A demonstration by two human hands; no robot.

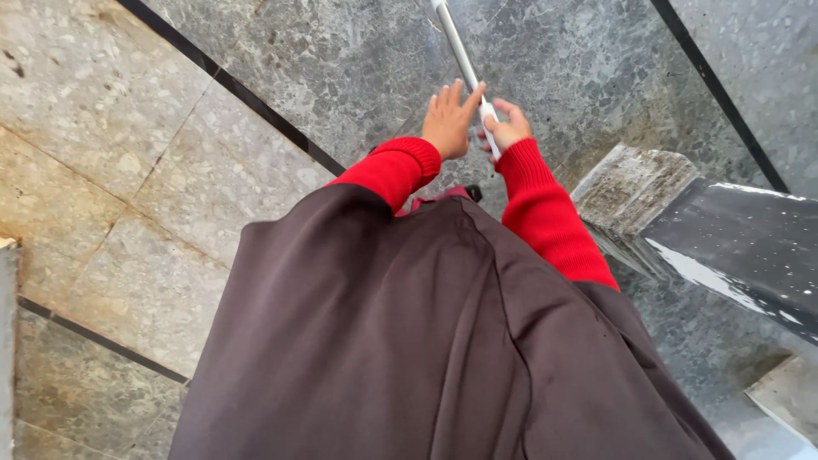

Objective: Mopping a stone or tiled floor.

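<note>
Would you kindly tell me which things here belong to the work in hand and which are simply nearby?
In hand:
- white pole, running up out of view
- right hand, fingers curled round the pole
- left hand, fingers straight, resting against the pole

Simply nearby:
- stone floor with dark strips
- dark stone ledge at the right

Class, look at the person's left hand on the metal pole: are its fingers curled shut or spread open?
Open: the left hand lies against the metal pole with fingers straight; the right hand grips it.

one head-worn camera looks steeply down past the chest, close above the stone floor [128,170].
</note>
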